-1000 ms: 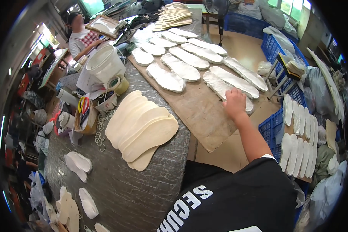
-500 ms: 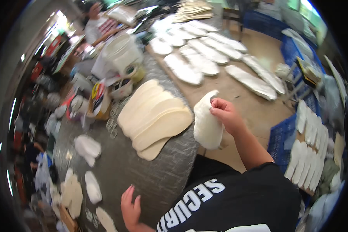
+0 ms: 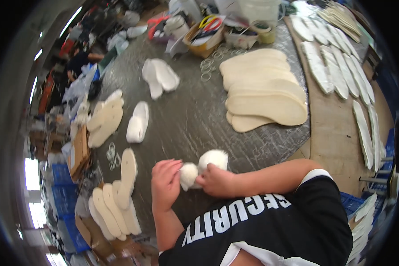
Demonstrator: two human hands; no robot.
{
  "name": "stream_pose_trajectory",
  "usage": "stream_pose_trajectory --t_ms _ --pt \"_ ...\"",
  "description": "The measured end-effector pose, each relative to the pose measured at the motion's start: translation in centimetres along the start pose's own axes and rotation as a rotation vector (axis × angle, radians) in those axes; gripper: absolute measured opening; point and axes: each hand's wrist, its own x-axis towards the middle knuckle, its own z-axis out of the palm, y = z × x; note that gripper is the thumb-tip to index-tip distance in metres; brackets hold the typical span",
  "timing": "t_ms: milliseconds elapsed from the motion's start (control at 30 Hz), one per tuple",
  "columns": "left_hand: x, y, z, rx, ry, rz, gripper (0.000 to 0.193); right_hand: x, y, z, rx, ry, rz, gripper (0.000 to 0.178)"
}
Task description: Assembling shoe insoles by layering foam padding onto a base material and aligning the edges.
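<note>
Close to my body, a fluffy white insole (image 3: 214,158) is bent between my two hands above the table's near edge. My right hand (image 3: 219,181) is closed on it, fingertips pressed into the pile. At its other end, my left hand (image 3: 165,181) has its fingers bent around the edge, partly hidden by the fluff. Farther out lies an overlapping stack of cream insoles (image 3: 266,104). Left of that, a folded white insole (image 3: 138,123) and a white insole bundle (image 3: 158,76) rest on the dark table (image 3: 186,111).
Rubber bands (image 3: 207,70) lie beside a basket of tools (image 3: 204,42) at the back. Several white insoles (image 3: 317,66) cover a brown board (image 3: 320,128) on the right. More cream insoles (image 3: 107,119) and another row of insoles (image 3: 113,210) sit at the left, near a cardboard box (image 3: 79,150).
The white insole has come from the right, over the board's side, to in front of my body. My left hand, empty before, has joined my right on it. The view has turned left.
</note>
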Motion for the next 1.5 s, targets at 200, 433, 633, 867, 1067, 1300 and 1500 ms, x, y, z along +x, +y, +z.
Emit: stream_pose_trajectory --t_ms 200,433,633,867,1067,1300,1500 --pt "-2.8 -0.4 2.1 0.163 -0.294 -0.188 0.028 -2.3 1.0 -1.5 -0.023 -0.023 0.086 0.017" --pt "-6.0 -1.5 2.1 0.173 -0.065 -0.747 0.03 -6.4 1.5 -0.4 0.227 0.218 0.241 0.026" --pt "-2.3 1.7 2.9 0.161 -0.21 -0.071 0.041 -9.2 -0.4 2.6 0.148 0.253 0.307 0.035" --pt "-4.4 -1.1 3.6 0.099 -0.188 -0.16 0.033 -9.6 -0.9 2.5 0.316 0.286 0.482 0.035" --pt "-6.8 -2.7 1.1 0.101 -0.138 -0.326 0.014 -9.4 -0.3 3.1 0.322 0.471 0.501 0.026" --pt "-3.3 2.0 3.7 0.155 -0.262 -0.074 0.02 -7.6 0.7 2.5 0.213 0.496 0.574 0.03" --pt "-5.7 0.3 5.3 0.136 -0.2 -0.141 0.016 -7.2 0.7 3.0 0.282 0.394 0.626 0.026"
